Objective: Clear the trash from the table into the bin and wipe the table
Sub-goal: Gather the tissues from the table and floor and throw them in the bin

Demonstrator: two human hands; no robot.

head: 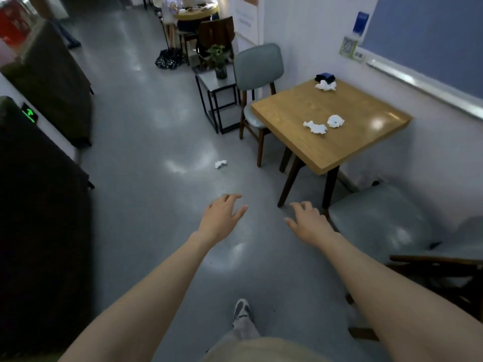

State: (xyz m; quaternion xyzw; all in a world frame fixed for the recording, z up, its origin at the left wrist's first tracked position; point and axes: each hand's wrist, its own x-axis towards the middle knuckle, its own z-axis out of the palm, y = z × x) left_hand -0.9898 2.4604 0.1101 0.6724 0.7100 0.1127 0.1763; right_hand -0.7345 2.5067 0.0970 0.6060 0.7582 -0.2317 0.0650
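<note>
Wooden table (pixel 347 150) against the wall, crumpled paper on it, both hands out in front and short of it.

Two white paper wads (pixel 315 126) (pixel 335 120) lie close together mid-table; a third wad (pixel 325 85) sits at the far edge, touching a dark blue object (pixel 325 76). Another scrap (pixel 220 164) lies on the grey floor (pixel 146 142) left of the table. Left hand (pixel 222 216) and right hand (pixel 308 222) hover with fingers spread, holding nothing.

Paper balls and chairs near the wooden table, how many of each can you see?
Paper balls on the table: 3
Paper balls on the floor: 1
Grey chairs at the table: 2
Total: 6
</note>
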